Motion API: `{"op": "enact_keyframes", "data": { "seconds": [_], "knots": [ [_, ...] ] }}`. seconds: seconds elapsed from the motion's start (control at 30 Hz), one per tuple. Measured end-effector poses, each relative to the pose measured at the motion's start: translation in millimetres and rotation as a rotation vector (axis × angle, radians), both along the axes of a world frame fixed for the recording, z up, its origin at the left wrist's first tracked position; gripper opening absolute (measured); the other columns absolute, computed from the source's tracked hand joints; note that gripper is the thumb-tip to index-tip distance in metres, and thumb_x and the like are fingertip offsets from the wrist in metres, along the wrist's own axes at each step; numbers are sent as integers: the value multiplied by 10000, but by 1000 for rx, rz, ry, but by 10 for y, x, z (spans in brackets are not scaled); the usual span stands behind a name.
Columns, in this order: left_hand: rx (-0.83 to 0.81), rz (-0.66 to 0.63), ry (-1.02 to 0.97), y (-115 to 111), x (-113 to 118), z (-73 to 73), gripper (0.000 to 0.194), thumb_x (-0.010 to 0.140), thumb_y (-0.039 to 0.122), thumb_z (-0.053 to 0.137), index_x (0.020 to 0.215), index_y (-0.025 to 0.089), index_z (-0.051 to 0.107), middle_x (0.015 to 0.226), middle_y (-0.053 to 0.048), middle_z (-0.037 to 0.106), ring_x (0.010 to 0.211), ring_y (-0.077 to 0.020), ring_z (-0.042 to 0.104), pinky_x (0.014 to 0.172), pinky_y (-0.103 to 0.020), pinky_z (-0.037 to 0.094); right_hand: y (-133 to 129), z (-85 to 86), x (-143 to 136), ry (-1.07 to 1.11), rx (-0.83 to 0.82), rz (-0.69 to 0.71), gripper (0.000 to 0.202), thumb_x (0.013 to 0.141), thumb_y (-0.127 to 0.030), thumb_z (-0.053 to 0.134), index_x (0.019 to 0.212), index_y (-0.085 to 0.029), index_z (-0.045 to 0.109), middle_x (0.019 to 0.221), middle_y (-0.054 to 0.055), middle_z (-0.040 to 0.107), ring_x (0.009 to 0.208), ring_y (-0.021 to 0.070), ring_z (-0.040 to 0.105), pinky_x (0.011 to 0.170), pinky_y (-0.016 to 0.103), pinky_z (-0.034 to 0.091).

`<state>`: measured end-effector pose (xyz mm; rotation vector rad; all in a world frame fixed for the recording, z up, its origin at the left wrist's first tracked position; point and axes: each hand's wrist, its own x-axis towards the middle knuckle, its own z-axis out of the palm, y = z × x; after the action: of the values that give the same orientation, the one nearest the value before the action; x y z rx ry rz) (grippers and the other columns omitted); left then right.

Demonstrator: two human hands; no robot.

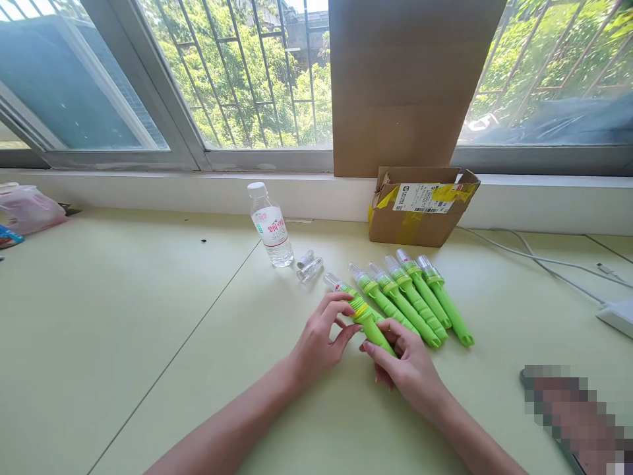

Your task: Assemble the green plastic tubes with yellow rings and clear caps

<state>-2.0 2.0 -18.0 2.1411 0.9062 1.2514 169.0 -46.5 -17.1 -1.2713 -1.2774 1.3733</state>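
Note:
Both hands are on a green torch-like light [374,333] with a yellow ring near its ribbed head. My left hand [319,336] pinches it around the ring. Around the lower shaft, the fingers of my right hand [408,363] are closed. Partly hidden behind the held light is another green one with a clear tip [332,282]. Several more green torch-like lights [415,297] lie side by side to the right, their clear ribbed caps pointing away from me. Two loose clear caps [310,270] lie beyond my left hand.
A water bottle [271,231] stands behind the loose caps. By the window sill sits an open cardboard box [415,221]. White cables [539,257] run along the right to a white block [618,320]. A blurred-out phone-like object [573,422] lies front right, a plastic bag [32,208] far left.

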Motion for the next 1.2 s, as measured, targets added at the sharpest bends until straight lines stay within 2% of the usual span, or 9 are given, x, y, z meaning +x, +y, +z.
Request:
{"op": "enact_keyframes", "data": {
  "seconds": [0.13,0.27,0.43,0.53,0.63,0.8,0.97,1.07,1.2],
  "knots": [
    [19,46,28,3,0,1,105,856,153,575,929,196,512,1093,-63,558,809,-111,610,659,-259,567,6,19,7,2,8,59,277,869,-456,558,942,-189,540,812,30,622,531,123,556,459,245,434],
    [24,84,20,-3,8,10,94,849,168,590,853,188,499,1014,-54,573,814,-120,614,622,-234,553,-1,33,5,-28,26,111,297,909,-473,482,897,-181,536,767,15,606,478,92,503,459,242,416],
    [-5,-1,22,-33,0,20,180,837,145,573,994,194,499,1118,-95,553,882,-154,613,660,-274,562,-14,41,14,-16,-82,20,403,842,-479,592,1100,-217,427,754,-20,622,350,54,412,353,212,348],
    [-33,-45,16,-35,-3,16,237,826,128,567,1039,197,489,1181,-111,524,914,-165,613,671,-283,571,-7,44,19,21,-92,-15,366,792,-444,667,966,-223,433,705,-46,594,348,53,419,330,192,324],
    [-29,-39,10,-14,-1,7,203,836,145,576,1017,201,503,1182,-104,522,898,-155,622,674,-280,579,8,47,24,56,-52,-16,327,783,-446,678,849,-199,475,706,-23,584,416,85,503,352,203,357],
    [42,43,6,11,-2,8,78,854,180,583,896,197,519,1053,-61,576,766,-113,620,634,-263,578,28,54,34,124,-31,90,326,854,-484,577,964,-179,547,876,60,646,555,136,598,473,255,451],
    [93,100,4,-13,2,14,98,836,205,616,844,192,519,960,-53,604,797,-139,640,613,-252,575,18,50,29,79,-15,121,344,891,-507,496,976,-179,557,773,30,631,448,96,504,425,243,396],
    [97,56,-5,-41,18,19,117,836,172,605,921,192,526,1040,-72,601,795,-133,643,627,-256,576,0,71,17,24,-83,46,395,835,-502,587,1073,-208,479,739,-4,634,357,69,421,351,222,339],
    [63,22,-12,-52,33,11,158,862,141,551,1005,198,516,1117,-91,578,827,-133,634,652,-269,579,-7,81,2,23,-97,-24,344,760,-460,688,857,-216,466,655,-38,587,370,81,449,340,212,344]
  ]
}}
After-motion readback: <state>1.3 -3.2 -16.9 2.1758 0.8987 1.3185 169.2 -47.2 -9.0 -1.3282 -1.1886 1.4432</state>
